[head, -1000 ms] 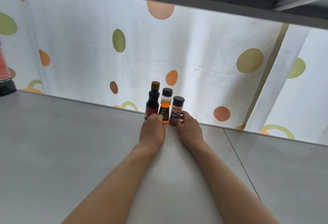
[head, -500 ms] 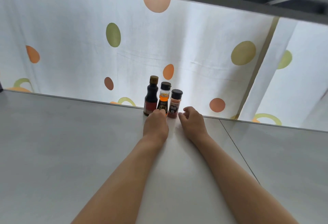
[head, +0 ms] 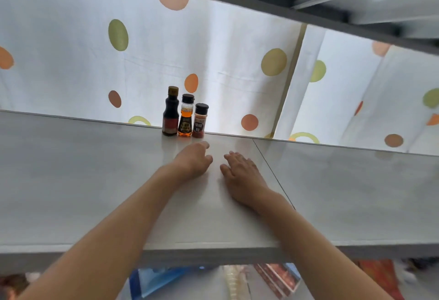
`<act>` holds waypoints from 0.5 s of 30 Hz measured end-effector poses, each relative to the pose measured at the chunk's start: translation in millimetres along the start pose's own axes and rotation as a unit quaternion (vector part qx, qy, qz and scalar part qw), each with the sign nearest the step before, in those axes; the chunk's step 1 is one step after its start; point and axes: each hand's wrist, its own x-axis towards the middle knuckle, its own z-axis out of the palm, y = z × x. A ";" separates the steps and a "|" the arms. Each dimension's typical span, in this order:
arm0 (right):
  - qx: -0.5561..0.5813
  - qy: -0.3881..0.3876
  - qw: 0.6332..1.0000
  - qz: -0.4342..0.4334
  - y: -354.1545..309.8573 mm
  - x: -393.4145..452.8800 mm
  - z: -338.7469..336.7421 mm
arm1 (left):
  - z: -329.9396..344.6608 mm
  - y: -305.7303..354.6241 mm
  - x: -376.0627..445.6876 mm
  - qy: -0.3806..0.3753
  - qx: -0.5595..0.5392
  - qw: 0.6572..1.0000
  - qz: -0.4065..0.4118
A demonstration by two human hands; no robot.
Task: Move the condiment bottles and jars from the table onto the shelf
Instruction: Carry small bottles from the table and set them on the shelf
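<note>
Three bottles parked at the back of the shelf (head: 95, 180), both hands empty.

I see the dark bottle (head: 170, 112), amber bottle (head: 185, 117) and red spice jar (head: 201, 121) upright, touching side by side at the rear edge. Left hand (head: 193, 163) has fingers loosely curled, holding nothing; right hand (head: 241, 171) lies flat, fingers spread on the shelf. My call: pull both hands straight back and low, clear of the row, so nothing tips.

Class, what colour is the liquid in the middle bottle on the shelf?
Amber-orange, in the middle bottle; the head view shows it.
</note>
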 end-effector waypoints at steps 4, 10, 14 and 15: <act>0.043 0.009 0.999 -0.032 7.4 -39.6 -12.5 | 10.8 29.8 -56.4 0.032 -0.002 0.999 0.013; 0.066 0.065 0.981 -0.170 24.5 -112.1 -20.3 | 42.9 80.3 -162.0 0.161 0.103 0.981 0.026; 0.054 0.064 0.951 -0.299 24.9 -159.4 -18.2 | 61.3 103.3 -231.5 0.221 0.158 0.962 0.000; 0.051 0.057 0.943 -0.323 21.7 -171.3 -15.3 | 65.8 105.9 -249.9 0.231 0.166 0.959 -0.012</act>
